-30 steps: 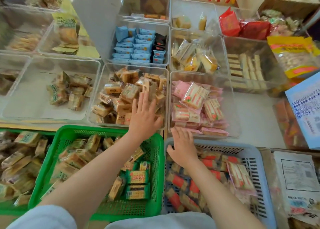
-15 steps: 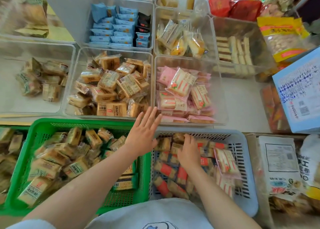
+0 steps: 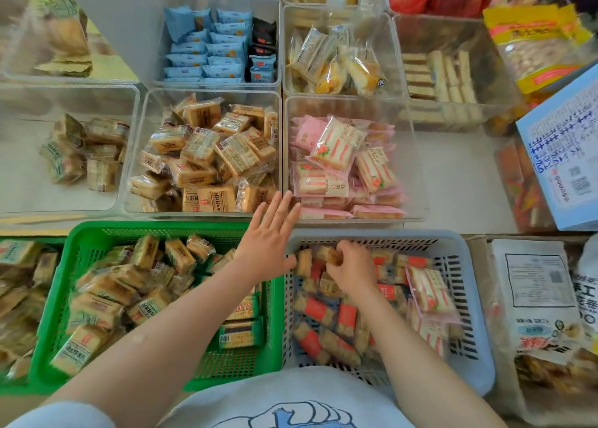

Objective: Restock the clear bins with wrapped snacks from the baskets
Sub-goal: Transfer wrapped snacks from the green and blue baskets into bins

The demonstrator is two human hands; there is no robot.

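Fingers [image 3: 336, 255] of right hand [image 3: 351, 270] curl around snack [image 3: 333, 256], left hand [image 3: 267, 240] flat

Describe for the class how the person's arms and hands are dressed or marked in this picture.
Both forearms are bare to above the elbow; the left hand and right hand wear no gloves, rings, watch or bands. A pale short sleeve shows at the left shoulder, from a light top with a blue print.

Person in a white short-sleeved T-shirt [image 3: 291, 395] with a blue-outlined cartoon graphic [image 3: 288, 416] on the chest, cut off at bottom edge. White sleeve [image 3: 64, 416] shows at lower left. Both forearms bare; left hand [image 3: 268, 243] and right hand [image 3: 352, 272] bare, ungloved.
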